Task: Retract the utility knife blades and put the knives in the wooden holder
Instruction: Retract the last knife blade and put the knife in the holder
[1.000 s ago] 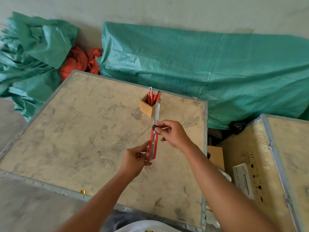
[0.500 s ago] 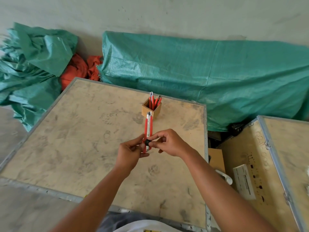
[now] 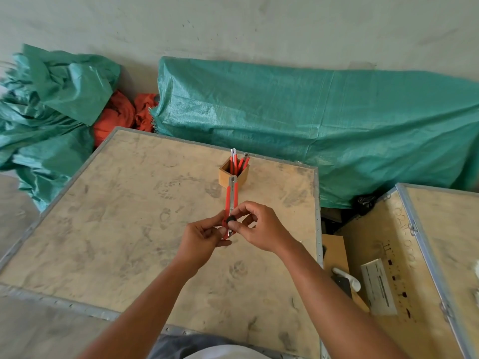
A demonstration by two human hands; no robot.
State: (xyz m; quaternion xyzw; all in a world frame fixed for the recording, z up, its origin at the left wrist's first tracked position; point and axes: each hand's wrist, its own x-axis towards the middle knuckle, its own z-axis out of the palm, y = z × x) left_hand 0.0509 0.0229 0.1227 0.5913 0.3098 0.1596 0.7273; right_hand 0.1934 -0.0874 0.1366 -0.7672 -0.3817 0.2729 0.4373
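A red utility knife (image 3: 231,196) points away from me above the plywood crate top (image 3: 129,216), its metal tip just in front of the wooden holder (image 3: 226,177). No blade sticks out of the tip. My left hand (image 3: 204,238) pinches the knife's near end. My right hand (image 3: 255,228) holds the knife from the right, thumb and finger on its black slider knob. The square wooden holder stands near the crate's far edge with several red knives (image 3: 239,163) upright in it.
Green tarpaulin bundles (image 3: 337,120) and an orange cloth (image 3: 121,115) lie behind the crate. A second crate (image 3: 414,255) with a white label stands at the right, with a gap and a white handle (image 3: 347,278) between the crates.
The long blade that stuck out a second ago has slid back into the knife. My right thumb moved down the handle with the slider. The knife shifted slightly toward me.
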